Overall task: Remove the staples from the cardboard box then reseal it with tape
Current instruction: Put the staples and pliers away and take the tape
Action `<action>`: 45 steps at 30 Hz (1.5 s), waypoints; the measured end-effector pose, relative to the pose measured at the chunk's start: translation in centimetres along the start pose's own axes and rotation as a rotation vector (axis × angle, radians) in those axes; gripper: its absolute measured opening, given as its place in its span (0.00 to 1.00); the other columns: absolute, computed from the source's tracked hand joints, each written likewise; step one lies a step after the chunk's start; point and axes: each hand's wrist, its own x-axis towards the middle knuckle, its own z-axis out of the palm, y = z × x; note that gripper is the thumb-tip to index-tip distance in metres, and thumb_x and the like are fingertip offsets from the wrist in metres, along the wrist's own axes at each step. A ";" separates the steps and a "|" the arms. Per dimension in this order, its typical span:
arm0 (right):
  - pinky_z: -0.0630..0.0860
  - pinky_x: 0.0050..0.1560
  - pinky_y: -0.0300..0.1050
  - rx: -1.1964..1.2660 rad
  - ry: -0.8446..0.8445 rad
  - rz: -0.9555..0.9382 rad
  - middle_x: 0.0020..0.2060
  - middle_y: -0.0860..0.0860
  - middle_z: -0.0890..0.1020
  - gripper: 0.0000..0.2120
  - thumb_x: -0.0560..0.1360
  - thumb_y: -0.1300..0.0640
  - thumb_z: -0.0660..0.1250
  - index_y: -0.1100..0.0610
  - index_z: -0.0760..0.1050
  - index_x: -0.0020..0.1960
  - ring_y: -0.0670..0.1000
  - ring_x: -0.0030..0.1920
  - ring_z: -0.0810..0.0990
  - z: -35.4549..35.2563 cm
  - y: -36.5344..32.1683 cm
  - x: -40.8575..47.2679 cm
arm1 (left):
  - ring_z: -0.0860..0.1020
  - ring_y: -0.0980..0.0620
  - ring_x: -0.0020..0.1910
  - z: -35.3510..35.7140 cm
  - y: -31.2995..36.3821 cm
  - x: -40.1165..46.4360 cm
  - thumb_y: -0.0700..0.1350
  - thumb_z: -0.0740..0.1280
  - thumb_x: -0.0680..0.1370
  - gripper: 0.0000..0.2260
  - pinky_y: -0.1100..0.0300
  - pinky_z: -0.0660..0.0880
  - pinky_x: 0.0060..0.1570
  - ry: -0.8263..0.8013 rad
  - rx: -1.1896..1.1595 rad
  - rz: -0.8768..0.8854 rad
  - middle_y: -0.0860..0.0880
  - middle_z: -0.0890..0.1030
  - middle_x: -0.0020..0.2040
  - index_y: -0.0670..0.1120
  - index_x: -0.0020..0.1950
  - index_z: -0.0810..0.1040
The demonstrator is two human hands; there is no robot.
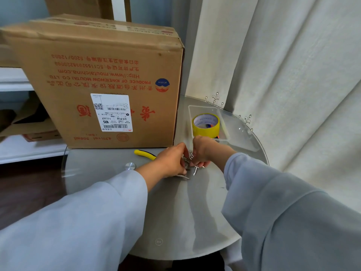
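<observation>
A brown cardboard box (101, 75) with red print and a white shipping label stands upside down at the back left of the round glass table (175, 208). My left hand (172, 163) and my right hand (201, 151) meet in front of it, fingers closed around several loose metal staples (192, 165) on the tabletop. A yellow-handled tool (145, 154) lies just left of my left hand, partly hidden by it. A roll of yellow tape (206, 125) stands in a clear plastic tray (197, 110) behind my right hand.
A white curtain (283, 75) hangs close along the table's right and back side. More cardboard lies on a white shelf (29, 149) to the left. A small round metal disc (130, 166) sits in the glass near the table's left edge.
</observation>
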 end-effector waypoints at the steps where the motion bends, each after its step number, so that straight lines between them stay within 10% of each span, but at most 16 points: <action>1: 0.83 0.47 0.52 0.002 -0.008 0.006 0.28 0.54 0.79 0.13 0.70 0.64 0.74 0.60 0.69 0.38 0.55 0.32 0.81 0.0 0.0 0.1 | 0.79 0.44 0.52 -0.1 0.0 0.0 0.40 0.74 0.69 0.21 0.51 0.75 0.53 -0.005 -0.009 0.000 0.44 0.81 0.50 0.44 0.58 0.70; 9: 0.83 0.47 0.50 -0.064 -0.035 0.018 0.22 0.51 0.78 0.12 0.72 0.64 0.71 0.60 0.68 0.38 0.50 0.28 0.80 -0.2 -0.9 0.2 | 0.79 0.44 0.53 -0.2 -0.3 0.3 0.40 0.76 0.67 0.24 0.50 0.75 0.54 -0.030 -0.058 -0.021 0.42 0.80 0.52 0.43 0.59 0.69; 20: 0.81 0.52 0.51 -0.157 0.118 -0.045 0.46 0.56 0.83 0.16 0.70 0.62 0.73 0.56 0.64 0.39 0.57 0.50 0.83 0.3 -0.6 -0.3 | 0.78 0.45 0.50 0.3 1.1 0.8 0.53 0.72 0.70 0.11 0.57 0.71 0.41 -0.010 0.069 -0.065 0.45 0.82 0.47 0.47 0.42 0.78; 32: 0.79 0.55 0.50 -0.085 0.127 -0.054 0.50 0.58 0.83 0.11 0.72 0.64 0.69 0.58 0.67 0.48 0.57 0.54 0.82 0.7 -0.5 -0.9 | 0.78 0.44 0.53 -1.4 1.4 0.9 0.49 0.72 0.71 0.13 0.56 0.75 0.47 -0.037 0.139 -0.082 0.44 0.82 0.51 0.44 0.52 0.82; 39: 0.82 0.45 0.45 0.114 0.105 0.041 0.18 0.46 0.77 0.10 0.72 0.65 0.65 0.59 0.71 0.33 0.46 0.26 0.79 -0.6 1.0 -1.1 | 0.76 0.47 0.56 -3.4 2.7 0.6 0.38 0.62 0.77 0.08 0.55 0.73 0.52 0.190 0.090 -0.016 0.47 0.79 0.56 0.50 0.52 0.76; 45: 0.79 0.31 0.39 0.295 0.160 0.086 0.16 0.48 0.75 0.10 0.73 0.68 0.64 0.60 0.69 0.34 0.44 0.18 0.76 -5.2 2.1 -2.8 | 0.76 0.46 0.56 -5.1 4.5 2.3 0.38 0.60 0.79 0.11 0.54 0.74 0.54 0.314 0.037 0.062 0.46 0.79 0.57 0.48 0.58 0.76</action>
